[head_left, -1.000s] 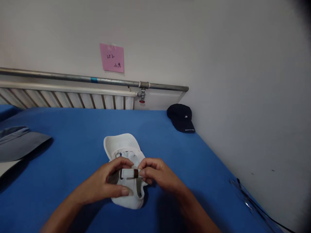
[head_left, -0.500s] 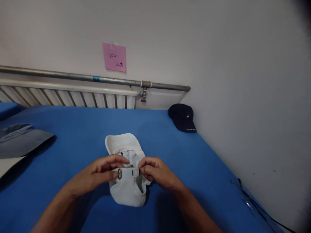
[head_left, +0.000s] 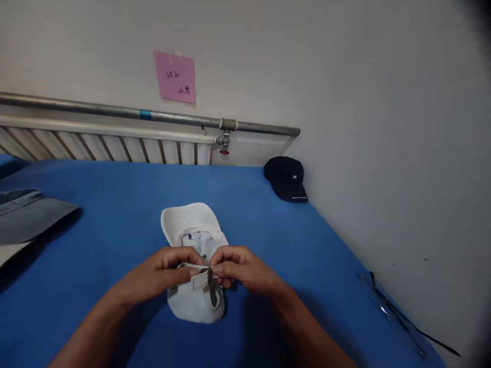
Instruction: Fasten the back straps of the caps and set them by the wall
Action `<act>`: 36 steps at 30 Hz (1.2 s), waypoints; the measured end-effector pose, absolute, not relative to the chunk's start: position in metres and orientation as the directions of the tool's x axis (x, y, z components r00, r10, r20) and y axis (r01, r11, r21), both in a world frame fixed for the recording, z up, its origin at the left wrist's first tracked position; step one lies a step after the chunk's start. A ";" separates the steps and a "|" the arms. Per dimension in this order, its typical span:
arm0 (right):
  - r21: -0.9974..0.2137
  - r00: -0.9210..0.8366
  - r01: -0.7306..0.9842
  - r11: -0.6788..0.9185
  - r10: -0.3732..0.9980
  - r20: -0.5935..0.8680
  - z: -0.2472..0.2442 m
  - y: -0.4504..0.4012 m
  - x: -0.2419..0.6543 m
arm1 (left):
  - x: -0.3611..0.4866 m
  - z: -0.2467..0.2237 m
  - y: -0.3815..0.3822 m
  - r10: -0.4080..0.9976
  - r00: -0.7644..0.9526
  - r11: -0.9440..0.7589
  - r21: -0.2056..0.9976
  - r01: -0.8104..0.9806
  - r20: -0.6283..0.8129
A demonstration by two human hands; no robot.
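Note:
A white baseball cap (head_left: pixel 194 305) lies upside down on the blue surface, its brim (head_left: pixel 191 217) pointing away from me. My left hand (head_left: pixel 169 268) pinches the cap's back strap (head_left: pixel 200 279) between thumb and fingers. From the other side my right hand (head_left: pixel 240 268) pinches the same strap near its buckle, the fingertips of both hands almost meeting. The strap's end sticks out toward the left. Part of the buckle is hidden behind my fingers.
A dark navy cap (head_left: pixel 286 179) sits at the back right by the wall. At the left lies a grey hat (head_left: pixel 34 217). Eyeglasses (head_left: pixel 395 312) rest along the right edge. Behind the blue surface (head_left: pixel 126 204) run a radiator (head_left: pixel 153 151) and a metal pipe (head_left: pixel 172 117).
My left hand has moved right from the metal eyelet to the strap, close to my right hand. The strap end now stands out to the left. The view has tilted slightly down.

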State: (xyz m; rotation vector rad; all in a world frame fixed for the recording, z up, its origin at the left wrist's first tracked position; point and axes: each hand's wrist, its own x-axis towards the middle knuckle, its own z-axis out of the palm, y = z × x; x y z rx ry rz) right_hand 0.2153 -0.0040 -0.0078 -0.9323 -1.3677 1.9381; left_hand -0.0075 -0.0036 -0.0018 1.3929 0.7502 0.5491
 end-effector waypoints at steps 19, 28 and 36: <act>-0.951 -0.543 -0.150 -0.269 0.827 -0.148 -0.002 -0.008 0.211 | 0.001 -0.006 -0.002 0.780 0.582 0.234 0.970 0.068 -0.229; -0.993 -0.512 -0.048 -0.104 0.857 -0.065 0.009 -0.004 0.228 | -0.013 -0.008 -0.003 0.792 0.587 0.279 0.954 -0.109 -0.165; -0.999 -0.517 -0.031 -0.023 0.856 -0.004 0.011 -0.006 0.229 | -0.017 -0.012 -0.001 0.828 0.544 0.251 0.958 -0.141 -0.136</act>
